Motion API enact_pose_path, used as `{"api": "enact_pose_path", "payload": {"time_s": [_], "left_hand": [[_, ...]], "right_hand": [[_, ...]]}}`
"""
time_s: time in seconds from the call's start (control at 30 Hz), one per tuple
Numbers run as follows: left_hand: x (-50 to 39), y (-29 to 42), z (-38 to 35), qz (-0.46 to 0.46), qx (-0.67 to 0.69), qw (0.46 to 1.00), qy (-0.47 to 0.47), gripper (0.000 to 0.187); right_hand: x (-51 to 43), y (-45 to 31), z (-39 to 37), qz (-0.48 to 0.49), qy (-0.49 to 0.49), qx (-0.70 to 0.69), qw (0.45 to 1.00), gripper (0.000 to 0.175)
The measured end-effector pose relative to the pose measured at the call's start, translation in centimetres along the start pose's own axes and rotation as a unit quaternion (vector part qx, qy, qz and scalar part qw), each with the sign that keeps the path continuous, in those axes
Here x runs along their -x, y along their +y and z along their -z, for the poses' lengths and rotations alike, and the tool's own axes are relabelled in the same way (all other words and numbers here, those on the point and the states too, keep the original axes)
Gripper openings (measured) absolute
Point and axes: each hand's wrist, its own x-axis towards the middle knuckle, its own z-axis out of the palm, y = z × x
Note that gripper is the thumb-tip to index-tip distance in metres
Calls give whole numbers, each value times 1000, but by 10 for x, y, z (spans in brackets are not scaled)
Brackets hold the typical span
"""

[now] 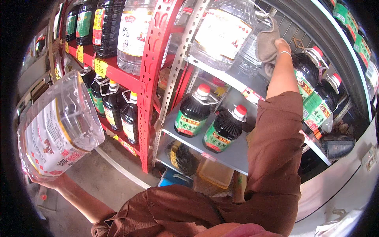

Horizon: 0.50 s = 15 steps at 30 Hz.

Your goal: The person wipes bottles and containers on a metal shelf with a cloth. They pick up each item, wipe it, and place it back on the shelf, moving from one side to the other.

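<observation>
On the left, a large clear plastic jug (69, 130) with a white printed label is tilted, its base turned up and to the right. My left hand (53, 181) grips its lower end; the fingers are mostly hidden behind it. At the upper right my right hand (282, 46) holds a grey-brown cloth (266, 43) over the upper grey shelf. Just left of the cloth stands a big clear jug (222, 35) with a white label, and another clear jug (248, 56) shows partly behind. Dark bottles with green labels (316, 103) are right of my forearm.
A red perforated upright (151, 86) divides the shelving. Left of it, dark bottles (109, 29) and a labelled clear jug (134, 38) line a red shelf. Two red-capped dark bottles (192, 112) (223, 130) occupy the lower grey shelf (174, 127). A blue container (174, 177) sits below.
</observation>
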Motion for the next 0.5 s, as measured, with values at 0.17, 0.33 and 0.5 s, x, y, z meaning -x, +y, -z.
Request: {"api": "enact_pose_path", "payload": {"time_s": [0.17, 0.33, 0.5], "left_hand": [[26, 24, -30, 91, 76, 992, 45, 66], [49, 41, -55, 118, 61, 990, 47, 62], [73, 44, -79, 199, 114, 973, 1, 58]], "right_hand": [[25, -30, 43, 1, 254, -107, 961, 30], [0, -75, 59, 435, 308, -81, 842, 46], [-14, -92, 42, 372, 99, -3, 923, 54]]}}
